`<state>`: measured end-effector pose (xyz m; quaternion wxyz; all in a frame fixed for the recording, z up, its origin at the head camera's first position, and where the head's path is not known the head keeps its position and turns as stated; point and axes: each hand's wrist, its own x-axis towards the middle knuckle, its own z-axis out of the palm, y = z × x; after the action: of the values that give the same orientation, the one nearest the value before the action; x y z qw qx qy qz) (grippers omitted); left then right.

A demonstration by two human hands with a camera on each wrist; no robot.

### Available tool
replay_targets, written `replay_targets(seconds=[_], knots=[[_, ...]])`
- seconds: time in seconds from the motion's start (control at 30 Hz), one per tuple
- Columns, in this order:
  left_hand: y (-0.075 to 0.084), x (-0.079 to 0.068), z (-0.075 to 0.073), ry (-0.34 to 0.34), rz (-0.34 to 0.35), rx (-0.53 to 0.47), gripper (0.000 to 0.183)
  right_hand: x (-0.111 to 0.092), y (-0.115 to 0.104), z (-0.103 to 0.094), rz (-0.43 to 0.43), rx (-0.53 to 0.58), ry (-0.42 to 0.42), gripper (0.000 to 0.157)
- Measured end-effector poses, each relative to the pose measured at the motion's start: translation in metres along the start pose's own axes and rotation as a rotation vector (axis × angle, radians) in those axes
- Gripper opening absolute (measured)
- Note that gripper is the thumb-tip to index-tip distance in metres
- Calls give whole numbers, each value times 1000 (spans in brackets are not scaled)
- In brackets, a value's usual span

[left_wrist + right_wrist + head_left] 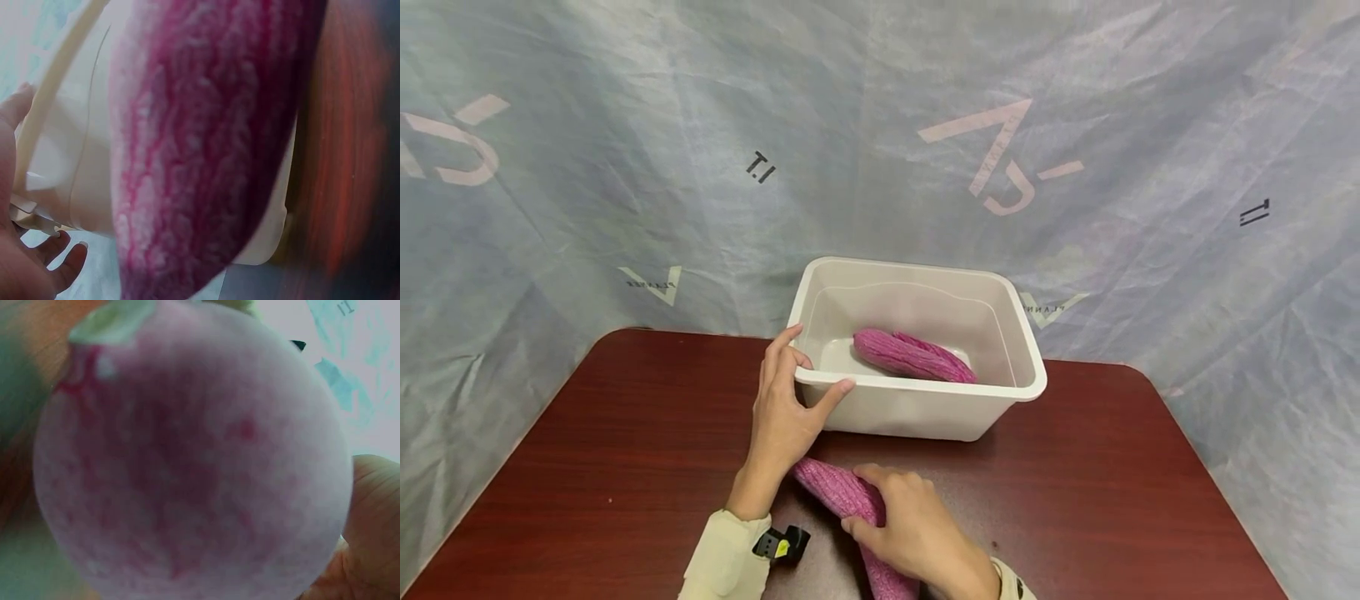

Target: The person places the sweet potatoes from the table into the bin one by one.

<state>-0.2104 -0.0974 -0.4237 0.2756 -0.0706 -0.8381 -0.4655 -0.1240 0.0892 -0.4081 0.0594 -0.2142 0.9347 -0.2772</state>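
A long, streaked pink-purple eggplant [841,490] lies at an angle on the table in front of a white plastic bin [910,408]. My right hand [921,525] grips it from above, thumb on one side and fingers over the other. In the right wrist view, the rounded end of the eggplant [194,456], with a pale cut stem, fills most of the picture. My left hand [784,417] holds the bin's near left corner, fingers over the rim. The eggplant [200,144] hides much of the bin in the left wrist view. Inside the bin rest two more eggplants [910,354], side by side.
The reddish-brown table [647,433] extends to both sides of the bin. Behind it and along the sides hangs a grey printed sheet [850,125]. A small black device [782,546] is strapped at my left wrist.
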Motion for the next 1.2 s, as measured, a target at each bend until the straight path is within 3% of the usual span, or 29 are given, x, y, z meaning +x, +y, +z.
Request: replay_targets(seconds=[0.83,1.2], knots=[[2,1,1,-3,-5,-4,53,-7,6,-22,-42,-88,136,52],[0,0,0,0,6,-9,51,-14,8,-38,16,-99,170,52]])
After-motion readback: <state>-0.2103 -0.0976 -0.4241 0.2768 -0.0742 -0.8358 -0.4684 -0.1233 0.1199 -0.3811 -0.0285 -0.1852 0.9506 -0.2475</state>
